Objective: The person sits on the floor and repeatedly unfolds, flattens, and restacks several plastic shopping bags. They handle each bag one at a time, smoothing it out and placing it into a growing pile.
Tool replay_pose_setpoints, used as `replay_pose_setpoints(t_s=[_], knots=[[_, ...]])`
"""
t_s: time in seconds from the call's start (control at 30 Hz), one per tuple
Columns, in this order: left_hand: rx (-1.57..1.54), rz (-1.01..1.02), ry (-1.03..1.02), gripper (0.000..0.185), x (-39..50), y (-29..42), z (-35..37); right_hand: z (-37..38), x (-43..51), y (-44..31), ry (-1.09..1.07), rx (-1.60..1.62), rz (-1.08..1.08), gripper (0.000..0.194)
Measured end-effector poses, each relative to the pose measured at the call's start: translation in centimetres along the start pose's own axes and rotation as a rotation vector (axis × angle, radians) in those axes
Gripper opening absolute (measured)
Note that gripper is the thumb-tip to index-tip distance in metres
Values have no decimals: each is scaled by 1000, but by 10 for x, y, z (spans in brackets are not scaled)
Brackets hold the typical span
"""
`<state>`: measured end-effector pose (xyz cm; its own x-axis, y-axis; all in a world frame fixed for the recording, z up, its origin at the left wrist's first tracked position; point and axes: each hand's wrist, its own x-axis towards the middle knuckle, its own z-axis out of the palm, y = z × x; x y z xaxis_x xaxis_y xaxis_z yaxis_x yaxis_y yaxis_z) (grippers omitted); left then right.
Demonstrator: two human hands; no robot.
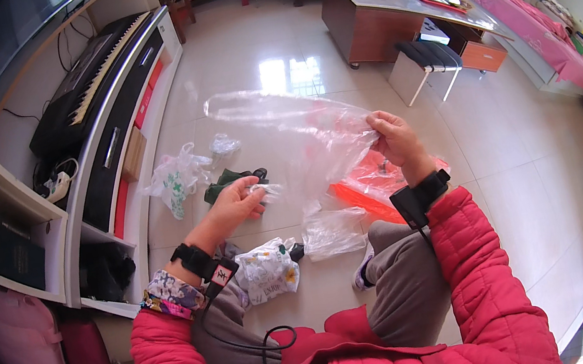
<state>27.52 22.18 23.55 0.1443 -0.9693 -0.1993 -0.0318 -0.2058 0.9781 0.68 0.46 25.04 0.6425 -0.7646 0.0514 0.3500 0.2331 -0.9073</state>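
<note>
A clear plastic bag is spread in the air, its handle loop reaching to the upper left. My right hand pinches its right edge. My left hand grips another end of clear plastic between thumb and fingers; whether it belongs to the same bag is hard to tell. Below, a crumpled clear bag and a red plastic bag lie on the floor. A dark green folded item is behind my left hand. A white printed bag rests between my feet.
A white bag with green print and a small crumpled clear bag lie on the tiles near a low cabinet holding an electronic keyboard. A stool and a desk stand at the upper right.
</note>
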Motion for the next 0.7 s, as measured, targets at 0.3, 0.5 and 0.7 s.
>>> replay_pose_setpoints(t_s=[0.3,0.5,0.7], knots=[[-114,117,129,18,-14,31,-20,-50,2,-3,174,-153,-121,10],[-6,122,27,29,-16,32,-11,-39,2,2,179,-147,-133,13],[572,376,208,36,-8,27,-13,-25,1,-1,156,-120,-103,13]])
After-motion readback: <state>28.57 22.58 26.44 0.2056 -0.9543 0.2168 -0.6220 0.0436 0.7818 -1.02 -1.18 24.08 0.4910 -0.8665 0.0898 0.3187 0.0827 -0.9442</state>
